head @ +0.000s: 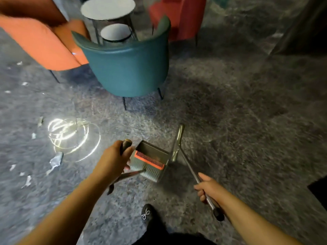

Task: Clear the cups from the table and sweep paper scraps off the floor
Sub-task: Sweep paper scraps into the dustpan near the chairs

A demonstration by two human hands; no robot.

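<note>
Metal dustpan point(150, 159) sits mid-floor; left hand point(113, 159) just left grips a dark handle point(126, 145), right hand point(208, 188) right of it clutches a pole point(190, 167).

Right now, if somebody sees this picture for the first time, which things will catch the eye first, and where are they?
The teal chair stands at upper centre, its back to the camera, with orange chairs and a round white table behind it. Low in the middle, the left hand grips a dark handle beside the dustpan, while the right hand grips a metal pole. White paper scraps lie scattered on the grey floor at left.
</note>
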